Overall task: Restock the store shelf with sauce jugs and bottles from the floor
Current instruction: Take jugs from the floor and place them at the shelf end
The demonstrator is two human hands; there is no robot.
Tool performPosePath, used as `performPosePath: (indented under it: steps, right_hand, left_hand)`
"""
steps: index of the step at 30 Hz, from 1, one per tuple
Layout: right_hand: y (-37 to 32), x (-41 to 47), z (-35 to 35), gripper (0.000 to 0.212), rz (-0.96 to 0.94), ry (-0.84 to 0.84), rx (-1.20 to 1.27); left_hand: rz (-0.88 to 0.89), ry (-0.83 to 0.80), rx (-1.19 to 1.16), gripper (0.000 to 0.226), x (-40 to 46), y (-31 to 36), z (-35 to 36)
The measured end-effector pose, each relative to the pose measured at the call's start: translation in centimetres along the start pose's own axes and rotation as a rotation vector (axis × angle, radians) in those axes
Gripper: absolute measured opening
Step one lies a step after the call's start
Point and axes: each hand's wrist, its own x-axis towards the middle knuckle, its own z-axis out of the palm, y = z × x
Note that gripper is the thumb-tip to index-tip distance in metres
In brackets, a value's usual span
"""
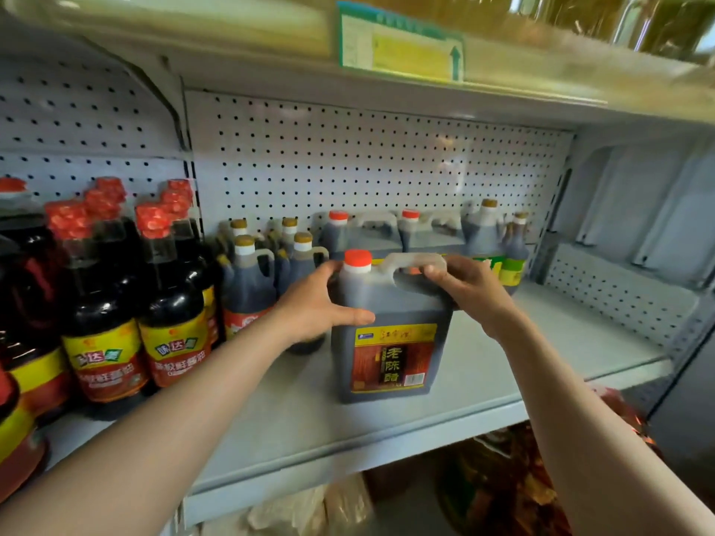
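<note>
A square dark vinegar jug [390, 334] with an orange cap and a red-and-yellow label stands upright on the grey shelf board [483, 384]. My left hand [321, 303] grips its upper left shoulder, thumb across the front. My right hand [468, 288] holds the right end of its top handle, fingers curled over it. Behind it stand two more orange-capped jugs [360, 234] against the pegboard.
Small gold-capped bottles [251, 280] stand left of the jug, and green-labelled ones [499, 241] at the back right. Tall red-capped soy sauce bottles [104, 303] fill the left bay. An upper shelf with a price tag [402, 44] overhangs. Packaged goods lie below.
</note>
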Motion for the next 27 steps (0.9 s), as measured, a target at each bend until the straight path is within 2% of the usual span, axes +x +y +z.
performPosePath:
  steps: [1, 2, 4, 5, 7, 12, 17, 22, 25, 27]
  right_hand:
    - [0.6, -0.6, 0.0, 0.043, -0.012, -0.05, 0.093]
    - [1.3, -1.4, -0.1, 0.046, -0.033, -0.11, 0.192]
    - [3.1, -3.3, 0.2, 0.071, -0.039, -0.227, 0.328]
    - [3.9, -4.1, 0.5, 0.08, -0.018, -0.262, 0.311]
    - [5.5, -5.1, 1.4, 0.083, 0.036, -0.295, 0.204]
    - [7.1, -5.3, 2.8, 0.067, 0.001, -0.178, 0.078]
    - [8.2, -3.3, 4.1, 0.061, 0.032, -0.053, 0.029]
    - [7.6, -2.5, 4.4, 0.061, 0.089, -0.022, -0.035]
    - [6.5, -3.6, 4.4, 0.058, 0.185, -0.007, -0.168]
    - [5.8, -5.0, 4.1, 0.074, 0.266, -0.013, -0.199]
  left_hand:
    - [0.009, 0.009, 0.027, 0.108, -0.2, 0.0, 0.2]
    - [0.022, 0.025, 0.066, 0.107, -0.6, 0.1, 0.3]
    - [0.065, 0.057, 0.167, 0.111, -1.1, 0.1, 0.9]
    - [0.084, 0.066, 0.204, 0.115, -1.3, 0.2, 1.1]
    - [0.089, 0.083, 0.22, 0.118, -1.3, 0.1, 1.4]
    - [0.077, 0.135, 0.292, 0.112, -0.7, 0.3, 1.8]
    - [0.052, 0.14, 0.283, 0.121, 2.2, 0.0, 1.9]
    - [0.043, 0.131, 0.27, 0.121, 3.3, -0.6, 1.9]
    - [0.043, 0.144, 0.266, 0.12, 2.6, -0.3, 2.2]
    - [0.021, 0.176, 0.284, 0.117, 1.7, 0.1, 2.8]
